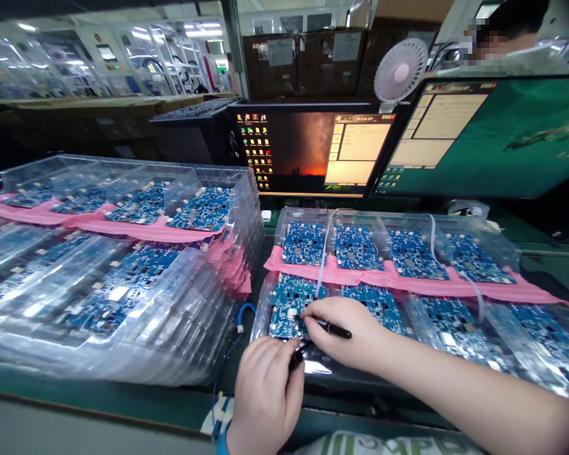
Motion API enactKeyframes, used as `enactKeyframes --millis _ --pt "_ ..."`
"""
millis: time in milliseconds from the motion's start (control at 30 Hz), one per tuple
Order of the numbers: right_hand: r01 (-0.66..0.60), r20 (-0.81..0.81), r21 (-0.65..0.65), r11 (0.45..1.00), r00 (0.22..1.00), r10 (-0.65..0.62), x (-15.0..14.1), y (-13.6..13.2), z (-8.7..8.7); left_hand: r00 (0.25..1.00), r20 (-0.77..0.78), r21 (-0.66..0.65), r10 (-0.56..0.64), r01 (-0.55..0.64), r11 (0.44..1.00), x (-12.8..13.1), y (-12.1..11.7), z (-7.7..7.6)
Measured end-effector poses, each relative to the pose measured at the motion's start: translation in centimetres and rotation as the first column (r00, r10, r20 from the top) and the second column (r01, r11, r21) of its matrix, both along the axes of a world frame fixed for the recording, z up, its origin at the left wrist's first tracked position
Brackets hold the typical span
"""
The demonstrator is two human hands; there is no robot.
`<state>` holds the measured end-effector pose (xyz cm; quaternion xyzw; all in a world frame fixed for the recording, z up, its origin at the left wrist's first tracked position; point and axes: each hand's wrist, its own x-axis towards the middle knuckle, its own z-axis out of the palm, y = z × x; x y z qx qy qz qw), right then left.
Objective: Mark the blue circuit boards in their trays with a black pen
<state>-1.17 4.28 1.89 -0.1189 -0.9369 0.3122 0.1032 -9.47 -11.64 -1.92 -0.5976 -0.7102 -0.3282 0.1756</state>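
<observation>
My right hand (pixel 346 325) is closed around a slim black pen (pixel 337 330). Its tip end points at a white square part on a blue circuit board (pixel 277 309), the front left board in the right-hand clear tray (pixel 260 319). Just nearer to me, at the tray's front edge, my left hand (pixel 265 385) pinches a short black piece with a round end, which looks like a pen cap (pixel 295 361). A blue band shows at the left wrist. A thin white cable (pixel 322 262) runs down over the tray and ends behind my right hand.
On the left rises a stack of clear trays (pixel 203 341) with blue boards and pink strips (pixel 137 229). Behind stand two monitors (pixel 303 151) and a small white fan (pixel 401 71). A blue coiled cord (pixel 246 309) lies between the trays. A person (pixel 512 38) is beyond the right monitor.
</observation>
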Motion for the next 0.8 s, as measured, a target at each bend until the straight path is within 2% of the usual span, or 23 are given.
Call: enactKeyframes --millis 67,133,200,233,267,300,367,400,433,467,533,567,667,733,800 --pt "0.025 -0.023 0.010 1.000 0.999 -0.025 0.4 0.0 0.6 1.000 0.018 -0.013 -0.009 0.010 1.000 -0.1 -0.1 0.2" --pt "0.047 -0.135 -0.015 0.999 0.990 -0.049 1.4 0.0 1.6 0.999 0.035 -0.025 -0.021 0.022 0.999 -0.2 -0.3 0.4" --pt "0.068 -0.237 -0.126 0.990 0.967 -0.097 2.7 -0.1 2.7 0.999 0.043 -0.021 -0.012 0.013 1.000 -0.1 -0.4 0.6" --pt "0.091 -0.244 -0.235 0.968 0.958 -0.150 3.4 -0.1 3.2 0.999 0.048 -0.012 0.010 -0.009 1.000 0.1 -0.5 0.7" --pt "0.121 -0.216 -0.372 0.920 0.953 -0.212 4.1 -0.1 3.6 0.997 0.059 0.003 0.044 -0.045 0.999 0.3 -0.4 0.8" --pt "0.154 -0.161 -0.518 0.841 0.949 -0.272 4.8 -0.2 3.9 0.993 0.079 0.018 0.084 -0.086 0.996 0.5 -0.4 0.9" --pt "0.192 -0.054 -0.751 0.632 0.936 -0.348 5.7 -0.2 4.0 0.981 0.132 0.038 0.140 -0.146 0.989 1.1 -0.1 1.1" --pt "0.185 -0.029 -0.819 0.543 0.932 -0.361 6.1 -0.3 3.8 0.977 0.153 0.046 0.146 -0.155 0.987 1.4 0.0 1.2" --pt "0.173 -0.018 -0.858 0.483 0.931 -0.366 6.3 -0.3 3.6 0.976 0.167 0.049 0.139 -0.149 0.988 1.6 0.2 1.4" --pt "0.167 -0.012 -0.876 0.453 0.930 -0.367 6.4 -0.4 3.4 0.977 0.171 0.046 0.126 -0.136 0.990 1.8 0.3 1.6" --pt "0.178 0.005 -0.875 0.451 0.933 -0.359 6.6 -0.5 3.1 0.984 0.151 0.037 0.098 -0.105 0.994 2.1 0.6 2.0" --pt "0.182 0.010 -0.860 0.477 0.940 -0.340 6.6 -0.5 3.1 0.988 0.134 0.039 0.078 -0.084 0.996 2.2 0.8 2.3" --pt "0.123 -0.020 -0.783 0.609 0.975 -0.222 7.1 -0.8 3.4 0.993 0.097 0.066 -0.066 0.060 0.996 2.7 1.4 3.2" --pt "0.040 -0.089 -0.726 0.686 0.984 -0.151 7.7 -1.0 3.8 0.981 0.085 0.102 -0.177 0.168 0.980 3.1 2.0 3.7" --pt "-0.030 -0.202 -0.660 0.751 0.969 -0.138 8.4 -1.1 4.0 0.968 0.084 0.138 -0.237 0.224 0.965 3.6 2.5 3.8"
